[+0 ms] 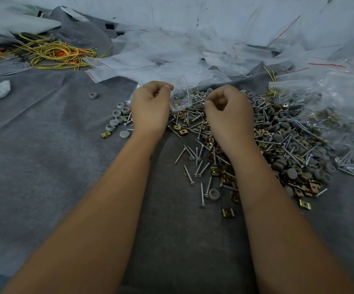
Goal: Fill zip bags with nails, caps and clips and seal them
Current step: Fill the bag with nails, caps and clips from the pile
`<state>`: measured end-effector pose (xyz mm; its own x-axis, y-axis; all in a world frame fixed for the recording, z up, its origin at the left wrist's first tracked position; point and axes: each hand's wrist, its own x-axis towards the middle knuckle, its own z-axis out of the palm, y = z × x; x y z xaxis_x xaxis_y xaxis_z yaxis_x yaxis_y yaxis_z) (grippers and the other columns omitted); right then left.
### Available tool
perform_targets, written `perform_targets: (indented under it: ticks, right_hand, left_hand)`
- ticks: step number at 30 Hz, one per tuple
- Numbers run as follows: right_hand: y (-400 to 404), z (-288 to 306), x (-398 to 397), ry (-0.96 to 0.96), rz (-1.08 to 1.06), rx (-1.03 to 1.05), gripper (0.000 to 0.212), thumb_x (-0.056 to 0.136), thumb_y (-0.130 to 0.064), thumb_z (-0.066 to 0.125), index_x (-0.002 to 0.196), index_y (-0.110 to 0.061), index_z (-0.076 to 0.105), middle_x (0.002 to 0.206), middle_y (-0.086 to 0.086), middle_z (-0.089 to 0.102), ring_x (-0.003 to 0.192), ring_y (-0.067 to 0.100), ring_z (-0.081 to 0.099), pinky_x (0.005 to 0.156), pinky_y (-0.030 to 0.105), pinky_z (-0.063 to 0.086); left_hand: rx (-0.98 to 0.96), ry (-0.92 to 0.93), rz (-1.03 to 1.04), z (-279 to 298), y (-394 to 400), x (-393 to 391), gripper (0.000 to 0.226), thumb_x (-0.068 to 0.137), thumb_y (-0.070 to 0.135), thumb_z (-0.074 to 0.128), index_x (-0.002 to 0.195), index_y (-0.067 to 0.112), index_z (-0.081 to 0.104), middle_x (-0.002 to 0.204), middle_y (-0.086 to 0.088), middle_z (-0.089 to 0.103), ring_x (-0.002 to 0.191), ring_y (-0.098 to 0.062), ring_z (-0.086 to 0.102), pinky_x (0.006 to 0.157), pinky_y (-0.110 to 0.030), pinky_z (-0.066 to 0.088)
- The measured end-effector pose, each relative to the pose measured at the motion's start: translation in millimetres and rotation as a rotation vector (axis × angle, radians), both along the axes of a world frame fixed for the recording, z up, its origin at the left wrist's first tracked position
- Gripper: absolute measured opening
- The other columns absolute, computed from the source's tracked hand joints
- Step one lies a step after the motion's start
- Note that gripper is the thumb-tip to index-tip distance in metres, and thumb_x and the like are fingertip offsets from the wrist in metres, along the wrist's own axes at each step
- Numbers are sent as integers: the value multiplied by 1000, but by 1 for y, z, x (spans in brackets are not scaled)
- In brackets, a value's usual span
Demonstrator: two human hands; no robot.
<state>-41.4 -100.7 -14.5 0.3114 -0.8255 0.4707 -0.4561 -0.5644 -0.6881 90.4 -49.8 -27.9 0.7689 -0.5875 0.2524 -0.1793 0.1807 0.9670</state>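
The left hand point(150, 107) and right hand point(228, 112) each pinch an edge of a small zip bag point(181, 98) above the heap of nails, caps and clips point(277, 145). It seems to hold caps and clips. Empty bags point(171, 54) lie behind, yellow wires point(51, 52) far left.

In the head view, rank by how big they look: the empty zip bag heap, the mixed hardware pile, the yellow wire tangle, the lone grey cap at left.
1. empty zip bag heap, widest spread
2. mixed hardware pile
3. yellow wire tangle, though it lies farther from the camera, so unsure
4. lone grey cap, smallest by far
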Motion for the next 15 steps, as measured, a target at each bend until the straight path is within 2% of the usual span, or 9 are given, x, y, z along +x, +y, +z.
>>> perform_targets:
  ticks: [2, 7, 10, 13, 15]
  right_hand:
    - [0, 2, 0, -83, -7, 54, 12, 90, -17, 60, 83, -26, 60, 74, -14, 59, 66, -4, 55, 58, 9, 42]
    - [0, 0, -1, -65, -3, 61, 14, 89, -17, 61, 80, -27, 61, 71, -12, 60, 65, 1, 57, 57, 15, 43]
    - [2, 2, -1, -159, 26, 43, 13, 85, -13, 61, 79, -24, 63, 70, -8, 62, 63, 6, 57, 58, 19, 46]
    - [6, 6, 0, -279, 95, 15, 16, 83, -9, 63, 78, -23, 64, 66, -12, 59, 60, 0, 53, 57, 15, 44]
    - [7, 6, 2, -284, 125, 3, 16, 84, -8, 64, 79, -23, 64, 66, -14, 59, 61, -1, 54, 57, 13, 44]
  left_hand:
    - [17, -23, -2, 0, 0, -1, 18, 95, 11, 52, 93, 13, 70, 43, 10, 44, 49, -14, 38, 56, -26, 35]
    - [33, -39, 0, 0, 1, -1, 18, 95, 12, 52, 94, 12, 70, 40, 11, 41, 46, -11, 35, 50, -25, 29]
    - [30, -36, 2, 0, 1, -1, 18, 95, 11, 52, 94, 11, 70, 43, 11, 42, 47, -11, 36, 50, -24, 30]
    - [30, -46, 0, 1, 1, -2, 17, 95, 11, 53, 93, 11, 70, 43, 11, 42, 44, -8, 35, 47, -22, 31]
    - [26, -56, -6, 1, 2, -3, 16, 94, 11, 54, 91, 12, 70, 47, 7, 43, 43, -7, 35, 46, -22, 30]
